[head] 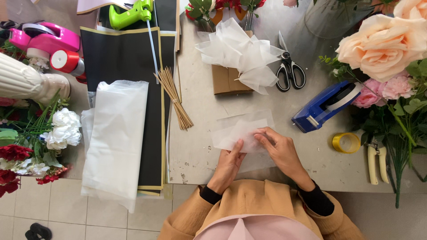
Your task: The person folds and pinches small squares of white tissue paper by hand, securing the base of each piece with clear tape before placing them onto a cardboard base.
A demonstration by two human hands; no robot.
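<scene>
Pink tape dispenser with red roll (pixel 46 42): beyond the desk's left edge, far corner.
White ribbed ceramic vase (pixel 24 82): just below it, lying sideways.
White and red artificial flowers (pixel 62 131): left of the desk, over the tiled floor.
Folded stack of translucent white wrapping sheets (pixel 116 138): lying on black gold-edged paper sheets (pixel 122 55), overhanging the desk's left edge.
Lime-green glue gun (pixel 131 13): far left corner, on the black paper.
Bundle of thin wooden skewers (pixel 174 98): fanned along the right border of the black paper.
Grey desk (pixel 195 153): scuffed surface.
Small sheet of translucent white tissue paper (pixel 240 131): flat near the desk's near edge, centre.
Left hand (pixel 230 163): fingers flat, pressing the tissue's lower part.
Right hand (pixel 278 149): fingertips pinching a fold in the same sheet.
Brown cardboard box with crumpled white tissue (pixel 238 58): centre, toward the far edge.
Black-handled scissors (pixel 289 69): just right of the box.
Blue desktop tape dispenser (pixel 327 106): right of centre.
Yellow tape roll (pixel 346 142): near it, toward the near edge.
Cream-handled pruning shears (pixel 378 162): near right corner.
Peach and pink roses (pixel 384 44): right edge.
</scene>
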